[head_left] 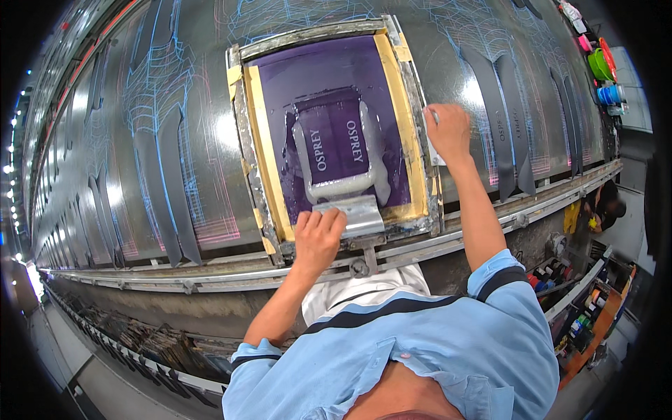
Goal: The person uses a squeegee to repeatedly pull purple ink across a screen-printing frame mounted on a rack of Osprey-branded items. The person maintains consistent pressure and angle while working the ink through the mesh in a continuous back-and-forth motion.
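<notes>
A screen-printing frame (241, 133) lies on the long dark printing table in front of me. Its mesh (315, 66) is purple, edged with yellowish tape (395, 91). Thick grey ink (336, 187) forms a U-shaped band on the mesh around two rows of pale lettering. My left hand (320, 234) is closed on a silvery metal squeegee (358, 215), which lies across the near end of the mesh, just below the ink. My right hand (449, 129) is closed on a pale flat plate (432, 140) along the frame's right side; its fingertips are partly hidden.
Dark grey cut pieces (168, 189) with blue and pink printed lines lie along the table on both sides. A metal rail (224, 280) runs along its near edge. Coloured tubs (600, 64) stand at the far right. Another person (607, 203) is at the right, beside a cluttered shelf (581, 315).
</notes>
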A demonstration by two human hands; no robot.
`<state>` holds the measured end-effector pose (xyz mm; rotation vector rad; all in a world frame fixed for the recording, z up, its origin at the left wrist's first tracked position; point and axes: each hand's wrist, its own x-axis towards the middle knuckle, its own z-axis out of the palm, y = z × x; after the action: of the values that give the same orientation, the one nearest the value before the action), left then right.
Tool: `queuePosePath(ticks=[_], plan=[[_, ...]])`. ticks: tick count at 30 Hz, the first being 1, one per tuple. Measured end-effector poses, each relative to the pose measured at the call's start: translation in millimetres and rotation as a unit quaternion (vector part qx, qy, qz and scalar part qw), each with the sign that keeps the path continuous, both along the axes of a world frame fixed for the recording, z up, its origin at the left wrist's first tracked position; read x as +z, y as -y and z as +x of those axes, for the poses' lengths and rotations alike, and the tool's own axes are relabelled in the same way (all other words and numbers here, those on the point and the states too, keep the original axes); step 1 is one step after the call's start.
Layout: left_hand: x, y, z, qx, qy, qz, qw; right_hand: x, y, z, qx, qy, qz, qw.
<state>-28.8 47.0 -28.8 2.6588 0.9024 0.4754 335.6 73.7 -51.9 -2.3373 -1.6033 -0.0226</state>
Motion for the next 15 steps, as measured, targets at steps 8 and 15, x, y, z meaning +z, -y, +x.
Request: queuePosePath(ticks=[8, 15], plan=[[2.5, -183.9, 58.3, 0.006, -0.018, -0.043, 0.999, 35.7, -38.1, -4.1, 0.064, -0.030, -0.051, 0.996], [3.6, -253.8, 79.5, 0.033, -0.070, -0.090, 0.993, 60.4, -151.0, -70.2, 0.310, -0.148, -0.110, 0.933]])
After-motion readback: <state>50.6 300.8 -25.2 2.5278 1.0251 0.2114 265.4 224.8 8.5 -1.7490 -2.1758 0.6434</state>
